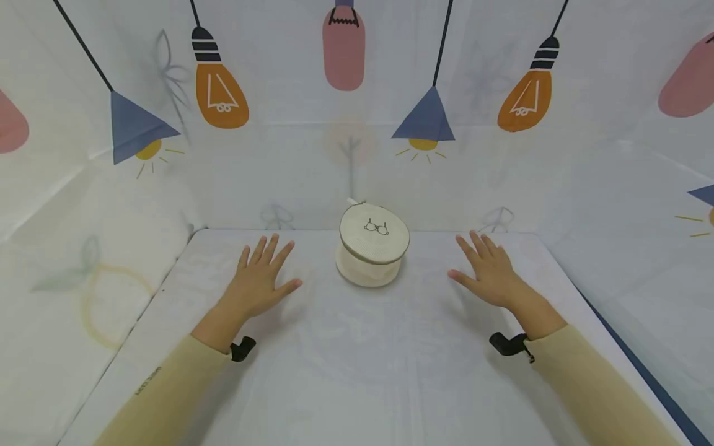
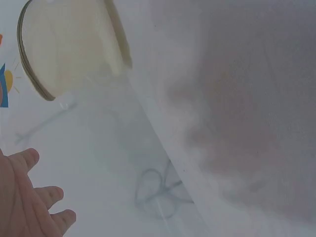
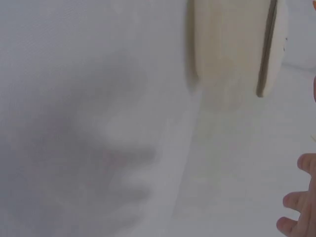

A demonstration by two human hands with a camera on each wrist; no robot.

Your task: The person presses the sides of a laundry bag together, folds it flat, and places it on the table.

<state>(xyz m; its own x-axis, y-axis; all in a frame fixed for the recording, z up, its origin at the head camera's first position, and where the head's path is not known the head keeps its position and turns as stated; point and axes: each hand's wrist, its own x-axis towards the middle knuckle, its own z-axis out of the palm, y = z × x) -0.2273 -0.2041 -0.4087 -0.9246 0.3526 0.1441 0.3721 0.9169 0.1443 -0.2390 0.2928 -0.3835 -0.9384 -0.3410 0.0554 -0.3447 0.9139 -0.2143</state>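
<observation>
A round cream fabric case (image 1: 375, 235) with a zipped lid and a small glasses drawing stands near the back of the table. To its left, my left hand (image 1: 259, 282) is held palm down with fingers spread, apart from the case. On the other side my right hand (image 1: 489, 272) mirrors it, fingers straight and spread, holding nothing. The left wrist view catches the side of the case (image 2: 69, 44) and part of the left hand (image 2: 24, 197). In the right wrist view the case (image 3: 229, 44) appears at the top, the right hand's fingers (image 3: 296, 200) at the right edge.
The white table (image 1: 357, 371) is bounded at the back and sides by a white sheet (image 1: 290, 167) printed with lamps and bulbs. A dark blue strip (image 1: 636, 359) runs along the right table edge. Black wrist mounts (image 1: 242, 349) sit at both cuffs.
</observation>
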